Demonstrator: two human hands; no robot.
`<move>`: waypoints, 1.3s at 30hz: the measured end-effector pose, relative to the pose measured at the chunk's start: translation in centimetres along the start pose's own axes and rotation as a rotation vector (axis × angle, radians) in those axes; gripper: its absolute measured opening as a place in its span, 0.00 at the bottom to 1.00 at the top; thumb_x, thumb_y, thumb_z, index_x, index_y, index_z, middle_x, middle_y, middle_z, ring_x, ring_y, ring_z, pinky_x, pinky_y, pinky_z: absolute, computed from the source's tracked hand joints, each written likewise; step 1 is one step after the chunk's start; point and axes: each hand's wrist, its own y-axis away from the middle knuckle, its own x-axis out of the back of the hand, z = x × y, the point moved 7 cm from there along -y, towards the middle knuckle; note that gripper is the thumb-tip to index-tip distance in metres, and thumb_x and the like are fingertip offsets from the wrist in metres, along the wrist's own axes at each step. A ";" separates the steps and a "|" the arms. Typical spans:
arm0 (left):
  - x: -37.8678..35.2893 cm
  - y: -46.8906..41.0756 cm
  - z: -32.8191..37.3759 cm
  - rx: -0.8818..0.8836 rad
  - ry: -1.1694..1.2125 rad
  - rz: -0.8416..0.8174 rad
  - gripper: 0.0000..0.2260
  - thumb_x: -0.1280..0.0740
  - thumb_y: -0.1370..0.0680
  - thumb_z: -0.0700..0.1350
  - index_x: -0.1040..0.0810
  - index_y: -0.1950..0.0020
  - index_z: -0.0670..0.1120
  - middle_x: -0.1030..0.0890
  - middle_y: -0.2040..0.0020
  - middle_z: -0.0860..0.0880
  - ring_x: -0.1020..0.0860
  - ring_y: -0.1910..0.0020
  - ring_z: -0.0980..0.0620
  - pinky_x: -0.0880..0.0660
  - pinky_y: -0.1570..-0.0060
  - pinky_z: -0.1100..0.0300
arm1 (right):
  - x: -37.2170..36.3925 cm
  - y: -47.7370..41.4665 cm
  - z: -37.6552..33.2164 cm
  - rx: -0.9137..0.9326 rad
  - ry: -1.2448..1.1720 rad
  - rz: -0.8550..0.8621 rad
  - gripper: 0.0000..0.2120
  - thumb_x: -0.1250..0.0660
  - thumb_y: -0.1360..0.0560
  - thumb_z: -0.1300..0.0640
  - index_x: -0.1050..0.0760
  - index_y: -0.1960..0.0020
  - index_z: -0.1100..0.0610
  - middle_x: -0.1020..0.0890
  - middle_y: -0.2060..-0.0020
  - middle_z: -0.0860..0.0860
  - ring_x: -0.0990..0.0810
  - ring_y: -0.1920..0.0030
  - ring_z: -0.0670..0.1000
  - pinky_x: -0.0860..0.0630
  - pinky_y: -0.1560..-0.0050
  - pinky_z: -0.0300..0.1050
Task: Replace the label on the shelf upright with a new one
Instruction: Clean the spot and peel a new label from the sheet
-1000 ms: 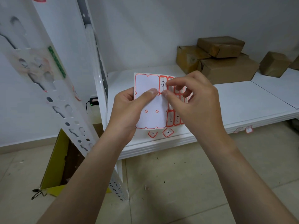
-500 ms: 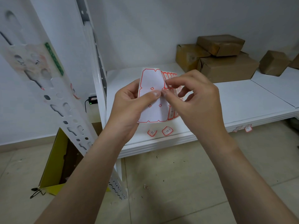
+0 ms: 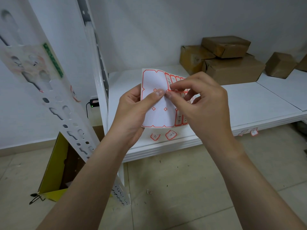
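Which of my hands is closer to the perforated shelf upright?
Left. The left hand holds the label sheet just right of the upright; the right hand is farther right.

Label sheet (image 3: 157,117) now bowed, right edge curled behind right hand (image 3: 204,107).

The right hand (image 3: 202,105) covers the right part of the label sheet (image 3: 156,113), its handwriting too small to read. The near shelf upright (image 3: 54,90) (blurred, its label (image 3: 28,63) illegible) runs off the top edge.
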 end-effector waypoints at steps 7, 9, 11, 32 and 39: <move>0.2 -0.2 0.1 -0.032 -0.073 0.017 0.06 0.29 0.20 0.40 0.15 0.44 0.47 0.11 0.48 0.46 0.13 0.51 0.48 0.15 0.44 0.48 | 0.1 0.0 -0.2 0.009 -0.030 0.000 0.04 0.21 0.25 0.56 0.13 0.51 0.54 0.18 0.56 0.48 0.21 0.61 0.38 0.31 0.60 0.24; 0.2 -0.3 0.2 -0.046 -0.092 0.022 0.07 0.28 0.20 0.40 0.15 0.43 0.47 0.11 0.47 0.46 0.13 0.51 0.47 0.15 0.43 0.46 | 0.2 0.0 -0.3 0.016 -0.038 -0.004 0.03 0.21 0.25 0.56 0.13 0.52 0.54 0.18 0.56 0.49 0.21 0.62 0.39 0.31 0.61 0.24; 0.2 -0.3 0.2 -0.059 -0.110 0.035 0.07 0.27 0.20 0.41 0.15 0.43 0.47 0.11 0.46 0.45 0.13 0.50 0.46 0.16 0.42 0.43 | 0.2 -0.1 -0.4 0.018 -0.043 -0.004 0.03 0.21 0.25 0.56 0.14 0.52 0.54 0.18 0.56 0.49 0.21 0.62 0.44 0.30 0.61 0.25; -0.2 0.4 1.5 -0.143 -0.194 0.014 0.11 0.25 0.32 0.50 0.14 0.51 0.52 0.10 0.52 0.51 0.11 0.54 0.49 0.14 0.47 0.49 | 0.7 -0.4 -0.6 0.032 -0.152 -0.031 0.02 0.23 0.23 0.57 0.14 0.53 0.51 0.17 0.57 0.49 0.20 0.61 0.46 0.26 0.65 0.34; -0.2 0.5 1.7 -0.126 -0.228 0.041 0.08 0.25 0.28 0.50 0.16 0.49 0.55 0.10 0.53 0.56 0.11 0.54 0.50 0.13 0.49 0.50 | 0.7 -0.4 -0.4 -0.001 -0.144 -0.028 0.02 0.24 0.23 0.58 0.13 0.54 0.54 0.18 0.58 0.48 0.20 0.61 0.46 0.28 0.63 0.29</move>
